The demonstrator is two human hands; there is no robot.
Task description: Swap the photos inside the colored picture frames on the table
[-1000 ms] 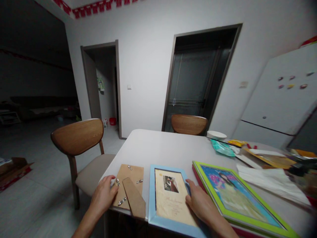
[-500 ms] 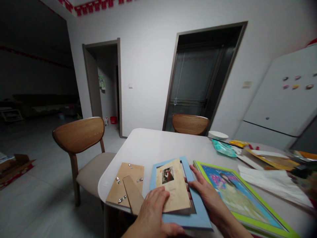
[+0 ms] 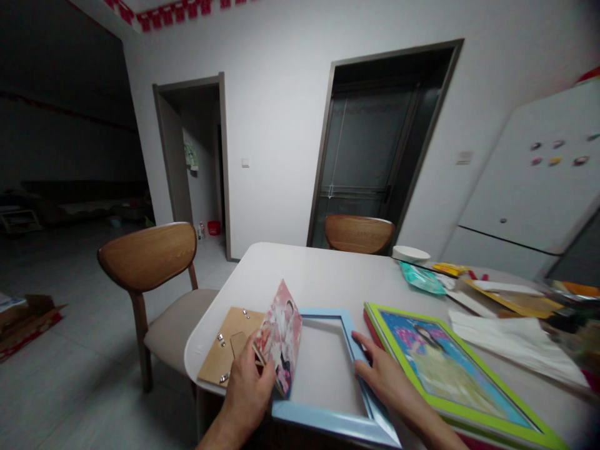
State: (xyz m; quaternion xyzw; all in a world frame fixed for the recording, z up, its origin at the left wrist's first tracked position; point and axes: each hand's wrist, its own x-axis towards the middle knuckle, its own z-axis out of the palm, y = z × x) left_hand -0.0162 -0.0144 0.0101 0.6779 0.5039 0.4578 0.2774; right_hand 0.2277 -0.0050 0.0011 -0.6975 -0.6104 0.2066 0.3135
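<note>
My left hand (image 3: 249,378) pinches the edge of a pink photo print (image 3: 280,340), which stands tilted over the left side of a light blue picture frame (image 3: 335,420). Through the frame's opening the white tabletop shows. My right hand (image 3: 382,373) grips the right side of this frame, thumb and fingers at its edge. Left of the photo lies a brown backing board (image 3: 220,356) with metal clips, partly hidden by the photo and my left hand. Beside my right hand rests a green picture frame (image 3: 398,350) holding a picture of a figure in a pale yellow dress.
Across the table (image 3: 319,272) at the back right are a white bowl (image 3: 410,254), a teal packet (image 3: 422,279), white paper (image 3: 510,344) and a yellow envelope (image 3: 515,299). Wooden chairs stand at the left (image 3: 150,256) and far side (image 3: 359,234).
My left hand has lifted the print from the blue frame and tilted it up to the left, so its pink picture side shows. My right hand stays at the frame's right side.
</note>
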